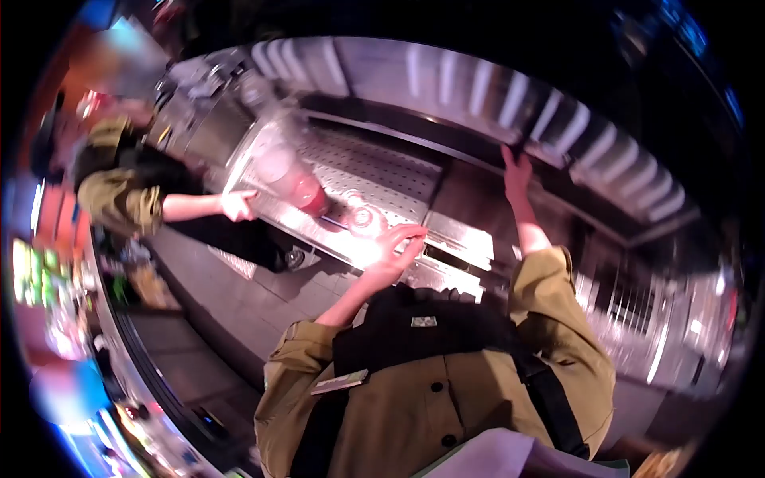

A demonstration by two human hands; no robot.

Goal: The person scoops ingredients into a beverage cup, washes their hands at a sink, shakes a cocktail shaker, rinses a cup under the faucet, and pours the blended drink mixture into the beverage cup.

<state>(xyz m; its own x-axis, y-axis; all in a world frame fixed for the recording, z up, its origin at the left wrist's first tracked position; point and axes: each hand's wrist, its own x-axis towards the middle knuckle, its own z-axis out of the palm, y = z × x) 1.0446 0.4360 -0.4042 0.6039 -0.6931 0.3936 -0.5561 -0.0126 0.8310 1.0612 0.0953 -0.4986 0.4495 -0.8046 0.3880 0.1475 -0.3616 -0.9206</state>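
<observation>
Centrally, the metal desk (325, 249) spans the view, its perforated panel (374, 166) bearing the drinkware. On the panel stands a reddish vessel (307, 197), blurred by glare; it is probably rigid and, if filled, the heavier piece, best taken round its lower wall. The right hand (517, 175) reaches to the dark rail (532, 153), its grip apart, fingers extended; contact cannot be told. The left hand (392, 253) lies just beside the clear glass (363, 220), fingers bent; whether its grip closes on anything cannot be told. A co-worker's hand (237, 205) is at the desk's near edge. Smallest is the clear glass, on the desk near the red vessel: likely light, stiff, fragile and slippery if wet, best held round its side, clear of the rim.
</observation>
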